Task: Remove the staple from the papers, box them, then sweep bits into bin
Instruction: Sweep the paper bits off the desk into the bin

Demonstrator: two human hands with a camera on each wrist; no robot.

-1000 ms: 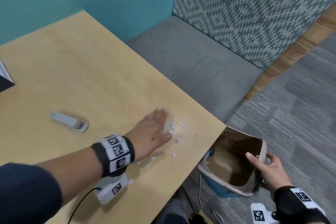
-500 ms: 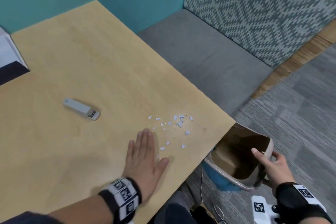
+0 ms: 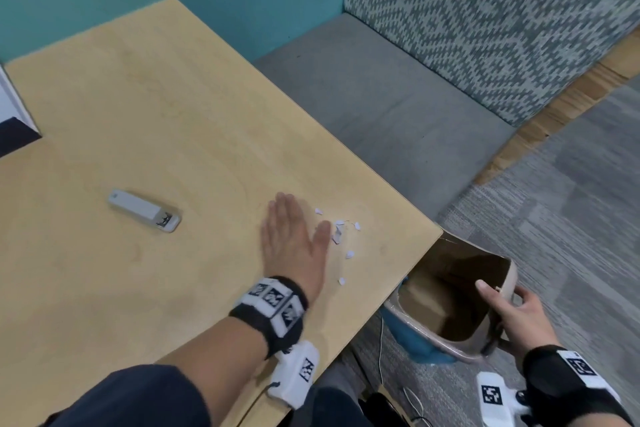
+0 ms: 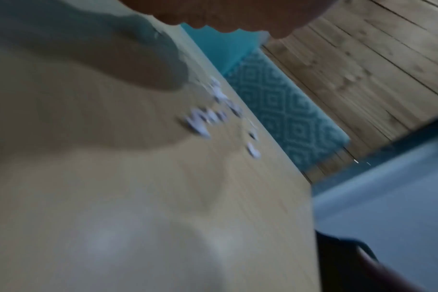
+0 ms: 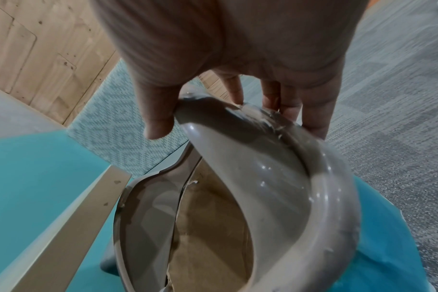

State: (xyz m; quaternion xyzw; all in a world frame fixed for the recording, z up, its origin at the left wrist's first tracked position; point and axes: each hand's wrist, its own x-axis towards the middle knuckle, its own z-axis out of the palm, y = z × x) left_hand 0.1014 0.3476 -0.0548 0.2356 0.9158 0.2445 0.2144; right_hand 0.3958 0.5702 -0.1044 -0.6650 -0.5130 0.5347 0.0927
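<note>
Small white paper bits (image 3: 341,232) lie scattered on the wooden table (image 3: 138,121) near its right edge; they show blurred in the left wrist view (image 4: 213,116). My left hand (image 3: 294,236) lies flat on the table just left of the bits, fingers straight, thumb touching the nearest ones. Below the table edge a grey bin (image 3: 460,350) with a cardboard lining is tilted toward the table. My right hand (image 3: 512,308) grips its far rim (image 5: 263,122), thumb inside and fingers outside.
A grey staple remover (image 3: 143,210) lies on the table to the left of my hand. A box corner (image 3: 14,121) shows at the far left. A grey bench (image 3: 381,97) and patterned wall stand beyond the table; carpet lies under the bin.
My left hand drew back toward me, then moved forward and right again, coming up against the paper bits. The bits are gathered closer to the edge. The right hand kept holding the bin.
</note>
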